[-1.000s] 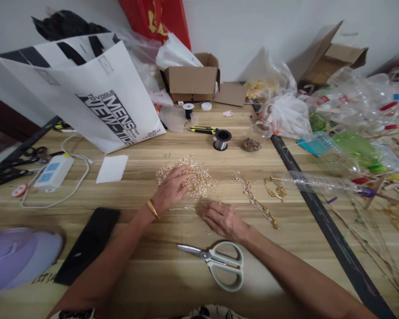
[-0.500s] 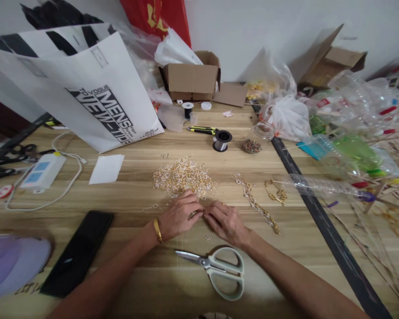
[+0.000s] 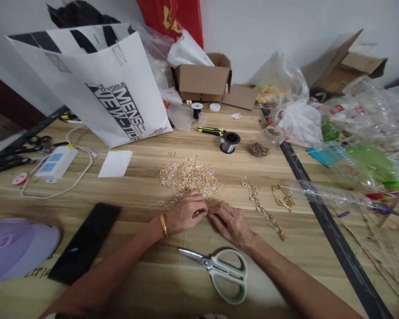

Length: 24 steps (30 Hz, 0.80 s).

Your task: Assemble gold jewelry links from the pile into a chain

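My left hand (image 3: 187,212), with a gold bracelet (image 3: 163,225) at its wrist, is closed in a pinch just in front of a pile of small gold and silver beads (image 3: 190,176). A gold glint shows among its curled fingers, and faint thin lines like thread run down below it. Almost touching it, my right hand (image 3: 231,223) is also pinched, its fingertips meeting the left ones. Whatever lies between the fingertips is too small to name. A few tiny beads (image 3: 211,238) lie below the hands, above white-handled scissors (image 3: 224,270).
Gold and silver chains (image 3: 264,206) and a gold bracelet-like piece (image 3: 282,197) lie at right. Behind are a wire spool (image 3: 229,142), a cutter knife (image 3: 210,130) and a jar of beads (image 3: 261,149). A phone (image 3: 84,241) and a white paper bag (image 3: 109,84) stand left; plastic bottles (image 3: 369,106) crowd the right.
The view has swung slightly left, so things sit further right in the picture. Both hands keep their pinch, with the fingertips a little further apart.
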Tool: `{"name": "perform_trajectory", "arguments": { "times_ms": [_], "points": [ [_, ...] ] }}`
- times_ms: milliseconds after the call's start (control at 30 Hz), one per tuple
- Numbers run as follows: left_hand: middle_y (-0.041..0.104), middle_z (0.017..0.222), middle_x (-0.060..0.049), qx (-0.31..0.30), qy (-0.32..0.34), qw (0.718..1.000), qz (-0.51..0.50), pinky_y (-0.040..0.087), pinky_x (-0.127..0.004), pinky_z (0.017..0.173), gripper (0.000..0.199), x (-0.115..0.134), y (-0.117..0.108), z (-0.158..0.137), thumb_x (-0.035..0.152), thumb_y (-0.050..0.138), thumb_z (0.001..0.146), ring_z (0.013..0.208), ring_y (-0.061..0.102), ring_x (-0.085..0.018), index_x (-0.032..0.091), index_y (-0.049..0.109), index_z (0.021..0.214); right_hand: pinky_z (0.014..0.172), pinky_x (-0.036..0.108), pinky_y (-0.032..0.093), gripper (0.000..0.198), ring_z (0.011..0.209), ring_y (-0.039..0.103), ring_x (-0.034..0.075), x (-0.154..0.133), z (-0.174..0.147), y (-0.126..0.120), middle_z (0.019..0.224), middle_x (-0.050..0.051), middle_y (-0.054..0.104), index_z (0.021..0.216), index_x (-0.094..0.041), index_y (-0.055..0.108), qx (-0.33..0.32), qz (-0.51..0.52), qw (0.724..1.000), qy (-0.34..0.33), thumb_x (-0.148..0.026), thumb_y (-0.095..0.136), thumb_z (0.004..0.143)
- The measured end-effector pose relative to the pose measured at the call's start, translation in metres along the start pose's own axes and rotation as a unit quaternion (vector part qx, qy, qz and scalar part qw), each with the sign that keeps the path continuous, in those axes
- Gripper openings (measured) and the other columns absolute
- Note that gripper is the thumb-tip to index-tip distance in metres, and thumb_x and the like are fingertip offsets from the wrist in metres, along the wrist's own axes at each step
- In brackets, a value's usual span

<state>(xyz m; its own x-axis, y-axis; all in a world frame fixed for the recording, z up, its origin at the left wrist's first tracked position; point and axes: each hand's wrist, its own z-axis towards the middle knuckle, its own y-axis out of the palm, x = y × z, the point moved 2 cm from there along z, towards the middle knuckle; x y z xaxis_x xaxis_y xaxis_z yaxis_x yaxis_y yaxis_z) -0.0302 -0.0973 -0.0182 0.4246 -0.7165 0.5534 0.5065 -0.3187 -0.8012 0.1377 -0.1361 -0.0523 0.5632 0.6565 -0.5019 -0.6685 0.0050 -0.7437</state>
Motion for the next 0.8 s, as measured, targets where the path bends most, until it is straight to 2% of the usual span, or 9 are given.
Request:
{"name": "perform_trajectory", "arguments": {
  "times_ms": [233,533,800],
  "points": [
    [0.059,0.073,-0.005,0.013,-0.002,1.0,-0.009,0.041,-0.028,0.075,0.016,0.0005,0.0002,0.0002,0.015,0.049,0.086,0.078,0.049,-0.016,0.014,0.06,0.075,0.064,0.024,0.047,0.01,0.071,0.058,0.013,-0.0006,0.0003,-0.0001,0.082,0.005,0.062,0.094,-0.018,0.056,0.007,0.014,1.0,0.008,-0.018,0.047,0.091],
    [0.059,0.073,-0.004,0.009,0.007,1.0,0.0,0.041,-0.028,0.075,0.016,-0.0024,0.0003,-0.0007,0.015,0.047,0.086,0.077,0.049,-0.016,0.015,0.06,0.075,0.063,0.024,0.046,0.012,0.07,0.058,0.014,-0.0009,0.0009,-0.0005,0.08,0.005,0.061,0.091,-0.018,0.056,0.001,-0.008,1.0,0.017,-0.019,0.044,0.092],
    [0.059,0.072,-0.004,-0.003,0.006,1.0,0.002,0.04,-0.027,0.074,0.015,-0.002,0.0006,-0.0008,0.014,0.048,0.085,0.077,0.049,-0.016,0.015,0.059,0.076,0.063,0.024,0.047,0.01,0.071,0.058,0.014,-0.002,0.0022,-0.0024,0.081,0.005,0.061,0.094,-0.019,0.055,0.015,0.02,1.0,0.005,-0.018,0.046,0.091]
  ]
}}
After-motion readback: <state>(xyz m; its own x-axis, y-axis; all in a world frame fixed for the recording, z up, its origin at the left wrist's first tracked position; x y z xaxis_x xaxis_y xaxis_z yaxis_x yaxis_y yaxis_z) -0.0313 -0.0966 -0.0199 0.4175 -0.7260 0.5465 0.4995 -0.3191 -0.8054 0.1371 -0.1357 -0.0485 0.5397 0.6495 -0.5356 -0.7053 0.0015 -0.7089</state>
